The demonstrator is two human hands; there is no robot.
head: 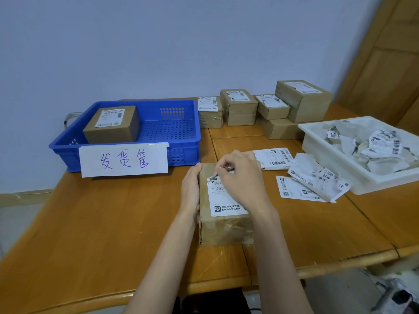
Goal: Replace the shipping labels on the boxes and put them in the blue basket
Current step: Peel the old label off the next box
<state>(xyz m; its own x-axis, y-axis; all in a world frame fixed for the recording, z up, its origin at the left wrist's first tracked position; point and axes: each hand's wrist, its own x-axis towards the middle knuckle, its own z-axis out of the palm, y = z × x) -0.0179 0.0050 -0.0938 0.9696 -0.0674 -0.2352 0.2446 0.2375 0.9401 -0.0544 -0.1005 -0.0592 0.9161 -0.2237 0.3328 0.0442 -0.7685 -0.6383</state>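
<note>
A taped cardboard box [226, 230] lies in front of me on the wooden table [90, 223]. My left hand [190, 189] grips its left side. My right hand [240, 177] lies over the box top and pinches the far left corner of its white shipping label [223, 205], which curls up there. The blue basket [181, 141] stands at the back left with a handwritten paper sign [123, 160] on its front wall. One labelled box [112, 124] sits inside it.
Several labelled boxes [239, 107] are stacked along the back of the table. A white tray [317, 143] at the right holds crumpled torn labels. Fresh label sheets [273, 158] and torn paper scraps [315, 177] lie beside it. A wooden door stands at the far right.
</note>
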